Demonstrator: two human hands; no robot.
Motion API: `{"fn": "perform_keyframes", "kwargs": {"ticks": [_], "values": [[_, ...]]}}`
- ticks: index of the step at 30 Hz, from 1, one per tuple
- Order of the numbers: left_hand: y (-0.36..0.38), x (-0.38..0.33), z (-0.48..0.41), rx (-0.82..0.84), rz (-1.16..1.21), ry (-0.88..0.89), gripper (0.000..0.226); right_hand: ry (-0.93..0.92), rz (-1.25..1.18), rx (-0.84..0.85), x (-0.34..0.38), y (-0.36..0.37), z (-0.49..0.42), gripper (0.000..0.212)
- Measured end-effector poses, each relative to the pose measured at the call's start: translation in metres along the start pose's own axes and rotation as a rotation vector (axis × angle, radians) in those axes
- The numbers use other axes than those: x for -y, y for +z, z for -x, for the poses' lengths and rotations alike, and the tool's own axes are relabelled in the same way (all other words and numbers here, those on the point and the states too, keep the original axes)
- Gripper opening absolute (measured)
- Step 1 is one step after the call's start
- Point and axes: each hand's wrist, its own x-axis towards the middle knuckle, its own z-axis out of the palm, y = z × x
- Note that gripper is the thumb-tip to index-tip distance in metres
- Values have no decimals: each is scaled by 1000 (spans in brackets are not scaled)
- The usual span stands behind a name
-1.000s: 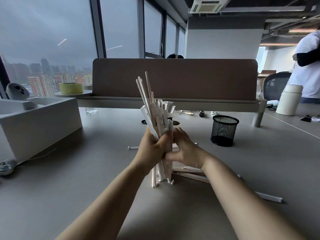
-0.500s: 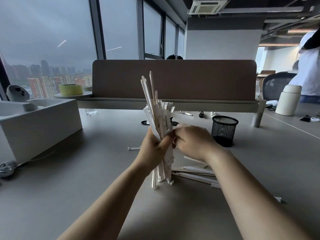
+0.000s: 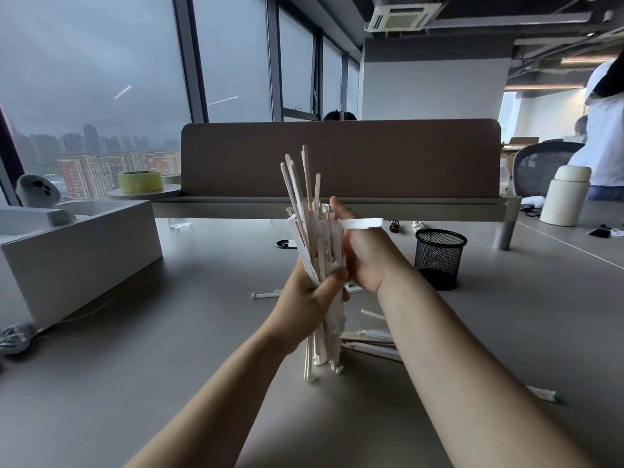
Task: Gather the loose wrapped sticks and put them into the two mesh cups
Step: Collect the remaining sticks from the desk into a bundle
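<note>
Wrapped sticks (image 3: 317,251): bundled upright at middle of desk (image 3: 202,349), gripped tight by left hand (image 3: 310,298), lower ends down on surface. Right hand (image 3: 364,255), half second ago curled low against bundle, now raised, pinching one more stick (image 3: 363,223) sideways near bundle top. Means still collecting: loose sticks (image 3: 371,342) left beside bundle; mesh cup (image 3: 439,255) toward far right edge, no sticks showing in it.

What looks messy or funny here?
The bundle in the left hand is ragged: stick tips fan out at uneven heights, and one white wrapped stick juts sideways above the right hand. More wrapped sticks lie scattered on the table.
</note>
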Motion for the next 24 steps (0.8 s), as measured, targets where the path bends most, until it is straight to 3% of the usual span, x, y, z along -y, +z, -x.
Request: {"fn": "perform_keyframes", "kwargs": {"ticks": [6, 11, 15, 18, 21, 24], "values": [[2, 0, 1, 4, 2, -13, 18, -212, -178, -46, 4, 6, 1, 14], [2, 5, 1, -32, 2, -68, 26, -369, -233, -163, 6, 4, -2, 14], [-2, 9, 0, -80, -54, -59, 19, -524, -301, -319, 14, -11, -3, 14], [-7, 9, -2, -143, -65, -37, 15, -452, -158, -344, 11, -26, -6, 17], [-11, 10, -5, -182, -68, -30, 8, -281, 165, -275, -3, -31, -10, 14], [-13, 7, -5, -174, -58, -11, 14, -206, 376, -145, -14, -27, -9, 11]]}}
